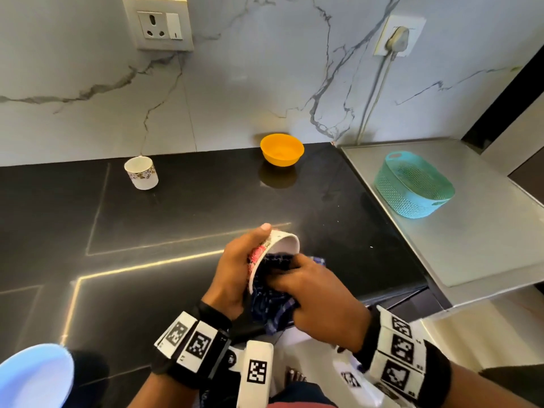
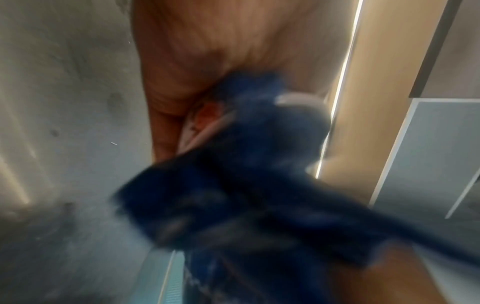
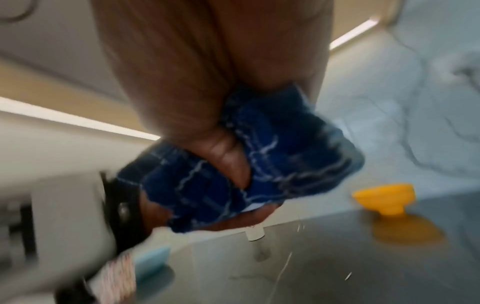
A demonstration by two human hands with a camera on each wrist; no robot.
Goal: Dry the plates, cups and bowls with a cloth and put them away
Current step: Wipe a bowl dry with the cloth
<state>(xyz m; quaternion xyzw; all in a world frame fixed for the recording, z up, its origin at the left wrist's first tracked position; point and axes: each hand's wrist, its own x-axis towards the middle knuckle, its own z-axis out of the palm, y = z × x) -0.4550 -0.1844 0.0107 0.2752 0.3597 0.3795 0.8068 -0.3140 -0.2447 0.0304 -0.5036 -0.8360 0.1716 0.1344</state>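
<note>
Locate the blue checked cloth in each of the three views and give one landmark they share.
Head: blue checked cloth low centre, stuffed into the floral cup by the right hand.
Left wrist: centre, blurred.
Right wrist: centre, bunched in the fingers.
Shared landmark: black countertop, seen in all three views.

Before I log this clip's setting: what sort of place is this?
Most likely a home kitchen: a black stone counter under a marble backsplash with a wall socket, and an orange bowl standing on it.
</note>
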